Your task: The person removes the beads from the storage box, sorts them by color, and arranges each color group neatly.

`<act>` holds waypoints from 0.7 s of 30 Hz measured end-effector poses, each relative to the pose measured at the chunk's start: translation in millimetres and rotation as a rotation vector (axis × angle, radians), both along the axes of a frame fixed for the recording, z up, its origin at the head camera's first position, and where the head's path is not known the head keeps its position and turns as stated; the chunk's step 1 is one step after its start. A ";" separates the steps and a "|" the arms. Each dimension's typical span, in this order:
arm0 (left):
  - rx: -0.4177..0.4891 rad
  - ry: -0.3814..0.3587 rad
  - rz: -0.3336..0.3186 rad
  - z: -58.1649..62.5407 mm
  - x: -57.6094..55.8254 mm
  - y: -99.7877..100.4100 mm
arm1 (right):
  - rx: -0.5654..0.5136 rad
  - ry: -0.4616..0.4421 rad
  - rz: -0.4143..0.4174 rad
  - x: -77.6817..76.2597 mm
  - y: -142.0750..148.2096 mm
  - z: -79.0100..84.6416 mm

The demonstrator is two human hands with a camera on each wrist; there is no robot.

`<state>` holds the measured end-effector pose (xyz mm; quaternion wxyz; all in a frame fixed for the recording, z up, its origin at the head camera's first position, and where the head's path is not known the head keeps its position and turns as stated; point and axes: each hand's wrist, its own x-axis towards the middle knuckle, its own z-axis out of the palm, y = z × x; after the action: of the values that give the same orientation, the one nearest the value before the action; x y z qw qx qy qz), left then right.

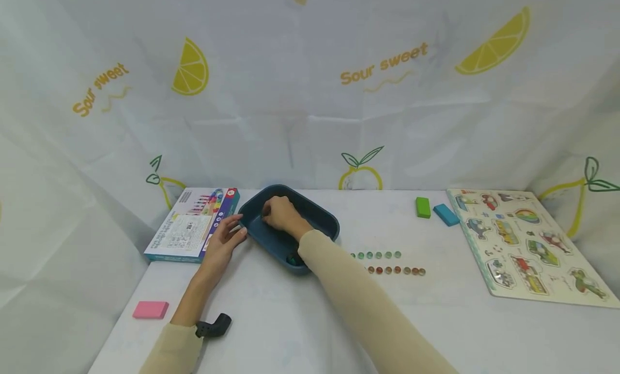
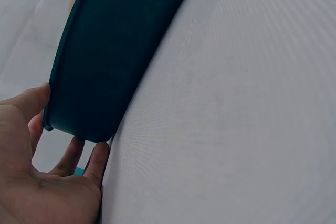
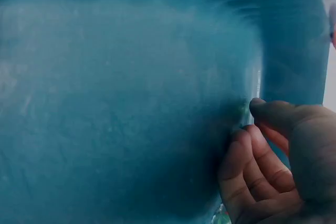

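Observation:
A dark blue plastic bin [image 1: 319, 215] stands at the back of the white table. My left hand [image 1: 225, 245] touches its left end; in the left wrist view the thumb is on the rim and the extended fingertips are against the end wall [image 2: 89, 124]. Inside the bin, my right hand [image 1: 283, 215] reaches down to the far left corner, thumb and fingers close together [image 3: 262, 156]. Whether they pinch anything is hidden in shadow. Dark green glass beads [image 1: 294, 259] lie in the bin's near corner. Right of the bin run a row of green beads [image 1: 379, 254] and a row of reddish-brown and clear beads [image 1: 397, 270].
A flat boxed set [image 1: 184, 228] lies left of the bin. A pink block [image 1: 150, 310] sits near the left edge. Green [image 1: 423, 207] and blue [image 1: 446, 214] blocks lie at the back right, beside a wooden picture puzzle board [image 1: 528, 245]. A printed curtain [image 1: 310, 94] hangs behind.

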<state>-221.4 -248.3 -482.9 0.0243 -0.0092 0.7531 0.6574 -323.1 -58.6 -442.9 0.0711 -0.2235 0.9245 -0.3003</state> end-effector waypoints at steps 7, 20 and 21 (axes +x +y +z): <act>0.000 0.006 -0.007 1.2 1.3 0.2 | -0.135 -0.033 0.074 -1.4 19.2 14.0; -0.024 0.010 -0.006 2.4 0.0 -1.1 | -0.301 -0.074 0.247 26.3 145.7 70.7; -0.026 0.010 -0.006 1.9 0.3 -1.2 | -0.296 -0.072 0.249 30.9 159.9 69.4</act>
<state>-221.1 -249.5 -481.0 0.0224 -0.0037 0.7616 0.6477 -292.2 101.3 -373.6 0.1071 -0.3334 0.8323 -0.4297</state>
